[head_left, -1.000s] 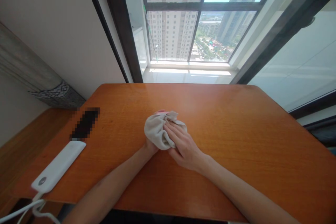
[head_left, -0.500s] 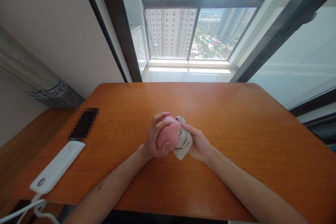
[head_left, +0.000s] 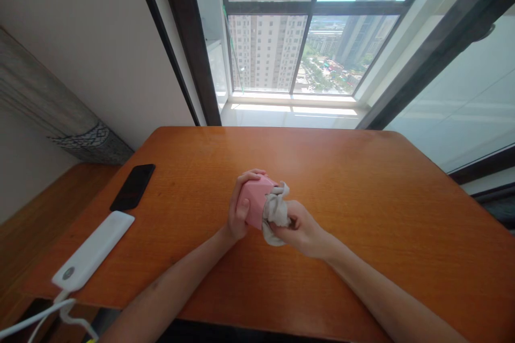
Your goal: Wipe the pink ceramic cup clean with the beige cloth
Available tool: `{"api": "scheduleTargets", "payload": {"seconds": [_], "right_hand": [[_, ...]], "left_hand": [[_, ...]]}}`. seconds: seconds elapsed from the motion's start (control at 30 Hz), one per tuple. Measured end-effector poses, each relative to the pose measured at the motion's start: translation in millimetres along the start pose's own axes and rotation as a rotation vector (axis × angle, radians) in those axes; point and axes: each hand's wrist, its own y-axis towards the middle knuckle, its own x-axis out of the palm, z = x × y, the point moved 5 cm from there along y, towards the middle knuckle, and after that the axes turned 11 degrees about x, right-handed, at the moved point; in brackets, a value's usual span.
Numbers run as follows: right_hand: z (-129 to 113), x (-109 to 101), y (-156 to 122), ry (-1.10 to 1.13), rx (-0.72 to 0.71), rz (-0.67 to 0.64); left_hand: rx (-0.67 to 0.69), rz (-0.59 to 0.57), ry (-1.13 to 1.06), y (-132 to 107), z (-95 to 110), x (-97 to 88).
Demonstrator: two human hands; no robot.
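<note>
Over the surface (head_left: pixel 362 198), the left hand (head_left: pixel 238 215) clamps its fingers round the pink object (head_left: pixel 256 195); the right hand (head_left: pixel 308 230), fingers pinching the cloth (head_left: pixel 275 213), should press evenly.

Vs 1 s ago, cloth (head_left: pixel 277 210) is off most of pink obj (head_left: pixel 255 193), now bunched at its 4 o'clock side. R hand (head_left: pixel 306 229), flat on cloth then, now pinches it w/ curled fingers. L hand (head_left: pixel 237 212), mostly hidden then, shows w/ thumb on obj's face, fingers at 11 o'clock.
</note>
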Motion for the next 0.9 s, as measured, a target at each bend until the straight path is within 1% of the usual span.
{"api": "scheduleTargets", "payload": {"seconds": [0.07, 0.13, 0.23, 0.3, 0.37, 0.43, 0.5, 0.6, 0.67, 0.77, 0.83, 0.9], "right_hand": [[-9.4, -1.9, 0.8, -0.254, -0.137, -0.019], [-15.2, -3.1, 2.1, -0.49, -0.252, -0.033], [-15.4, -3.6, 3.7, -0.804, -0.393, -0.032], [-11.6, -3.7, 4.4, -0.976, -0.467, 0.021], [-7.4, -3.8, 4.8, -1.094, -0.524, 0.113], [-3.3, -3.9, 5.1, -1.145, -0.548, 0.204], [0.1, -4.0, 5.2, -1.153, -0.542, 0.276], [1.9, -3.6, 4.7, -1.124, -0.532, 0.363], [0.5, -2.4, 4.2, -1.112, -0.553, 0.408], [-3.5, 1.5, 3.7, -1.119, -0.654, 0.401], [-4.3, 3.1, 4.1, -1.139, -0.711, 0.352], [-2.8, 2.5, 5.0, -1.162, -0.722, 0.31]], "left_hand": [[-0.104, 0.038, -0.106, 0.0, -4.7, 1.6], [-0.19, 0.099, -0.187, 0.3, -9.6, 1.9], [-0.273, 0.199, -0.243, 1.3, -15.9, 1.6], [-0.306, 0.215, -0.274, 2.4, -18.4, 3.1], [-0.317, 0.199, -0.296, 3.3, -19.2, 5.1], [-0.312, 0.19, -0.299, 3.0, -19.8, 5.8], [-0.312, 0.193, -0.293, 1.1, -22.1, 6.0], [-0.319, 0.181, -0.29, -2.7, -27.0, 7.7], [-0.334, 0.158, -0.295, -4.3, -28.7, 10.3], [-0.438, 0.108, -0.354, -5.9, -28.6, 16.7], [-0.522, 0.075, -0.4, -6.6, -26.7, 21.2], [-0.569, 0.055, -0.422, -6.6, -24.4, 23.9]]}}
